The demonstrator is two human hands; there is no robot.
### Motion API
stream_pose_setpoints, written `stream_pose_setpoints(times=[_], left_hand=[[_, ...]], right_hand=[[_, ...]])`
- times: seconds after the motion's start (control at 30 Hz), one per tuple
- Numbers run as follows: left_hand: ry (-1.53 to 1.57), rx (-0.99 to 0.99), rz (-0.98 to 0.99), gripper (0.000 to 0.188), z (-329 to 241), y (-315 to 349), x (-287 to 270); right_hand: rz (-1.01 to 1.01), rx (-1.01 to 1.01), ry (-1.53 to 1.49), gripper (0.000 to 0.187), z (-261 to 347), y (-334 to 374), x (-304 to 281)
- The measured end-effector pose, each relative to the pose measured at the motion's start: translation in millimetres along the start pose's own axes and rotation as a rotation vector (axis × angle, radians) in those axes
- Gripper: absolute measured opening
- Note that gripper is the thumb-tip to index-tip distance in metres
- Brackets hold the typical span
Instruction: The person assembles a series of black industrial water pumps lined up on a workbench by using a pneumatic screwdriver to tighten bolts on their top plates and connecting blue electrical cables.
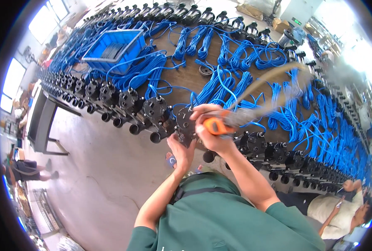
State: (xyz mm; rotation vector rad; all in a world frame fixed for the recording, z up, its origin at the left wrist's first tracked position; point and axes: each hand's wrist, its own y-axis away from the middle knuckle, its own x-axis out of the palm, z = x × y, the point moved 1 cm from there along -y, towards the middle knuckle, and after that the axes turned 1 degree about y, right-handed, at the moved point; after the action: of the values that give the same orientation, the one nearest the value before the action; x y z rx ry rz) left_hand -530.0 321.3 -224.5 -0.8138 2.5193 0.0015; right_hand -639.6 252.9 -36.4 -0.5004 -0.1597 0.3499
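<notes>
My left hand (pixel 181 151) grips the lower part of a black cylindrical unit (pixel 183 122) at the table's near edge, fingers closed around it. In my right hand (pixel 211 137) is an orange-and-grey power tool (pixel 217 125), smeared by motion, held beside the unit's round black end. From the tool a blurred yellowish hose (pixel 273 75) loops to the upper right. The tool's tip is hidden by my right fingers. Bundles of blue cable (pixel 219 90) lie just beyond both hands. To the left stands a matching black unit (pixel 155 109).
Similar units line the table (pixel 177 77) edges. A blue crate (pixel 110 69) sits on it at the far left. A co-worker (pixel 340 213) is at the lower right, another person (pixel 27 168) at the left. A dark metal stand (pixel 43 121) stands on the floor (pixel 98 167).
</notes>
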Motion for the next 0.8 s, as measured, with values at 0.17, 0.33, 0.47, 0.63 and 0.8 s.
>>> stream_pose_setpoints(times=[0.17, 0.33, 0.47, 0.63, 0.8], left_hand=[[0.225, -0.155, 0.391, 0.024, 25.2, 35.1, 21.8], [0.022, 0.158, 0.296, 0.023, 32.0, 30.5, 40.2], [0.073, 0.176, 0.278, 0.022, 39.9, 29.7, 42.9], [0.132, 0.116, 0.269, 0.016, 34.6, 26.9, 44.5], [0.098, 0.29, 0.278, 0.015, 42.1, 30.1, 40.8]], right_hand=[[-0.073, -0.286, 0.2, 0.039, 113.7, -8.5, -14.4], [-0.077, -0.286, 0.11, 0.037, 106.0, 7.3, -25.9], [-0.125, 0.035, 0.085, 0.035, 42.0, 31.6, -30.8], [-0.115, 0.107, -0.003, 0.036, 3.4, 41.1, -26.4], [-0.066, 0.108, 0.058, 0.035, -20.6, 45.1, -27.1]])
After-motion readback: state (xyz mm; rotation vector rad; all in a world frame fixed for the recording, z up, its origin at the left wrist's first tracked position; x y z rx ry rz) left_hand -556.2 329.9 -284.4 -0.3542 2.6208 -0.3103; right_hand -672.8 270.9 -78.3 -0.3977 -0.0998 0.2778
